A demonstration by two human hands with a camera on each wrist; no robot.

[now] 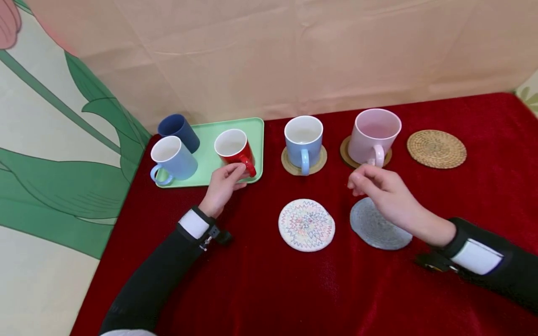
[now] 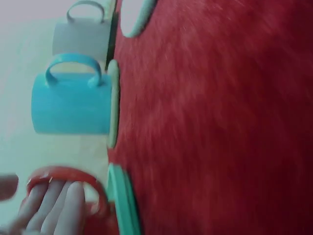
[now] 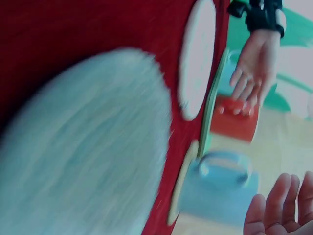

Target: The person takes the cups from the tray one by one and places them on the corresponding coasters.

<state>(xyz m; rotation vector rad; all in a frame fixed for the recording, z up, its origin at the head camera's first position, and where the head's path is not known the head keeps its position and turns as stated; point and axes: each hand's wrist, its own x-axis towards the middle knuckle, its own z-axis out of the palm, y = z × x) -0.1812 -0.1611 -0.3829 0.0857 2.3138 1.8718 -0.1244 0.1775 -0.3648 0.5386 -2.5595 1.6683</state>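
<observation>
My left hand [image 1: 224, 186] is at the red mug [image 1: 235, 149], which stands on the right part of a green tray [image 1: 206, 175]. In the left wrist view its fingers [image 2: 54, 210] pass through the red handle [image 2: 68, 174]; the thumb shows apart on the left. My right hand [image 1: 384, 189] hovers just in front of the pink mug [image 1: 376, 135], above the grey coaster [image 1: 374, 228]. Its fingers are loosely bent and hold nothing. Whether a fingertip touches the pink handle is hard to tell. The pink mug rests on a brown coaster [image 1: 345, 151].
A light blue mug [image 1: 178, 163] and a dark blue mug [image 1: 185, 130] stand at the tray's left. Another blue mug [image 1: 304, 144] sits on a beige coaster [image 1: 290, 163]. A patterned white coaster [image 1: 307, 225] and a woven coaster [image 1: 437, 148] lie on the red cloth [image 1: 269, 289].
</observation>
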